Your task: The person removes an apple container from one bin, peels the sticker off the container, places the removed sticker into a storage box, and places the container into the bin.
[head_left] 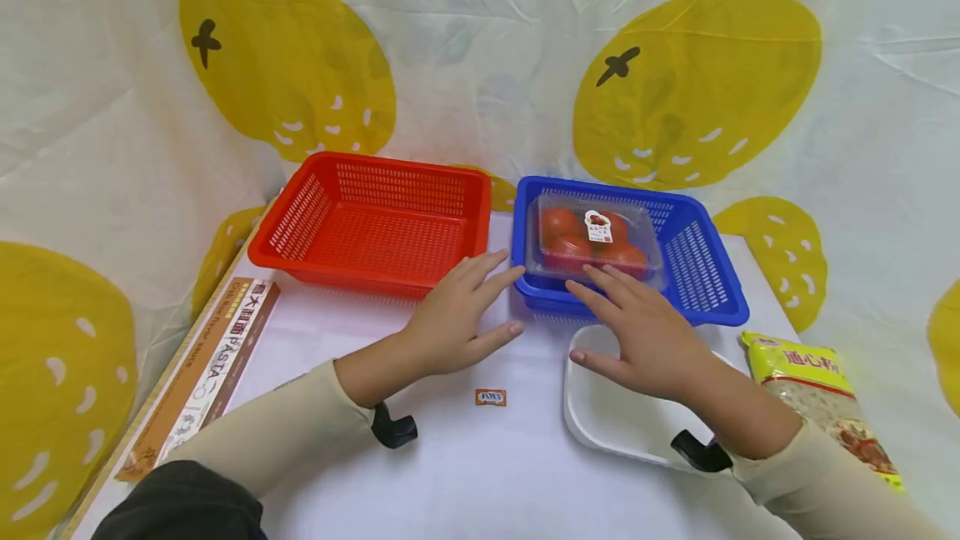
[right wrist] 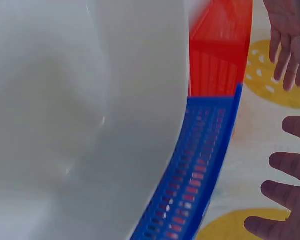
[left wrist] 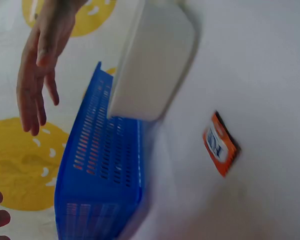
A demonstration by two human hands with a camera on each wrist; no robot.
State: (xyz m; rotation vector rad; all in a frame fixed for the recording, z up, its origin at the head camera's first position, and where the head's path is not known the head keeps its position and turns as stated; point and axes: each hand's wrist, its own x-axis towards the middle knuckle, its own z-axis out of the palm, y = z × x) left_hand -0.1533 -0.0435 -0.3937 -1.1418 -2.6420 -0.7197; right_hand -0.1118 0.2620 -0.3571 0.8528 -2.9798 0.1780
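Note:
My left hand [head_left: 457, 315], fingers extended, hangs over the table between the red basket [head_left: 375, 273] and the blue basket [head_left: 540, 294], holding nothing. The right hand [head_left: 645, 327] is spread above the white tub [head_left: 581, 407], its fingertips overlapping the blue basket's front rim in the head view. Inside the blue basket lies a clear plastic box of tomatoes [head_left: 558, 227] with a white label. The red basket holds nothing. A small orange wrapped packet [head_left: 491, 397] lies below the left hand, and it shows in the left wrist view as an orange packet [left wrist: 220, 144] beside the tub [left wrist: 150, 65].
A long brown and white pasta box [head_left: 202, 369] lies along the table's left edge. On the right rests a yellow-topped bag of pasta [head_left: 817, 394], beside the white tub. A cloth with yellow fruit prints [head_left: 480, 48] hangs behind the baskets.

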